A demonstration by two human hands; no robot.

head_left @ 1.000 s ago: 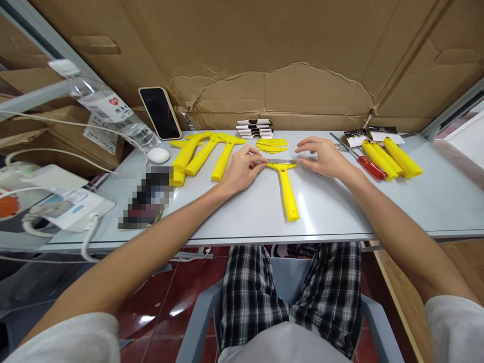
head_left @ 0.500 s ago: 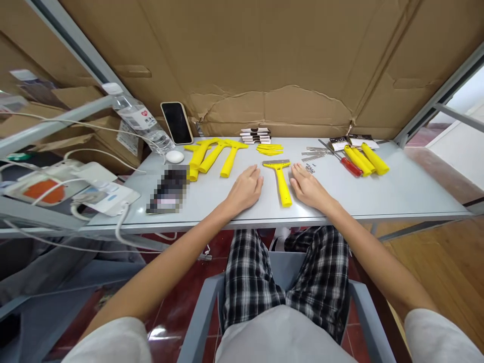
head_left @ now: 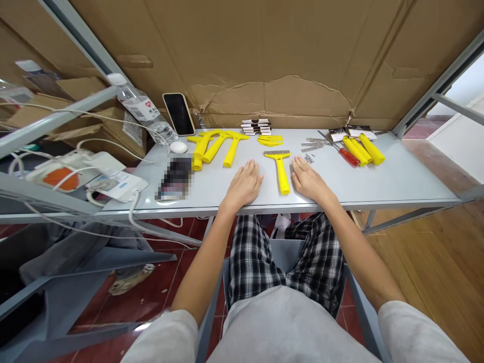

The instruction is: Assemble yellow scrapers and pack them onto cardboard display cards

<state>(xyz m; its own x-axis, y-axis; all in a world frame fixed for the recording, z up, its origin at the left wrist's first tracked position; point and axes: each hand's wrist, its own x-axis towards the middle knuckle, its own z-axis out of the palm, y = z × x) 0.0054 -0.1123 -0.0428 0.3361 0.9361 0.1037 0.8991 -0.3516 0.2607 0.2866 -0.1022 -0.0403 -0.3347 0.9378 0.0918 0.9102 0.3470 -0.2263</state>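
Between my two hands a yellow scraper (head_left: pixel 282 174) with a metal blade lies flat on the grey table (head_left: pixel 412 176), its handle toward me. My left hand (head_left: pixel 245 184) rests palm down to its left, fingers stretched out, holding nothing. On the other side my right hand (head_left: pixel 307 176) also lies flat, close to the scraper but apart from it. Beyond them are yellow plastic strips (head_left: pixel 270 139), a stack of small white-and-black packets (head_left: pixel 256 126) and loose metal blades (head_left: pixel 313 144). Several yellow scraper bodies (head_left: pixel 231 150) lie left of my left hand.
At the right lie a red-handled screwdriver (head_left: pixel 349 157) and yellow handles (head_left: pixel 372 149). A phone (head_left: pixel 179 115) and water bottle (head_left: pixel 145 112) lean at the back left, near a white round object (head_left: pixel 178 147). Cables and a power strip (head_left: pixel 62 176) crowd the left edge. Cardboard (head_left: pixel 264 50) closes the back.
The camera view has shifted slightly, so the table appears higher in the picture. My left hand's fingers look a little more spread; both hands stay on the table beside the scraper.
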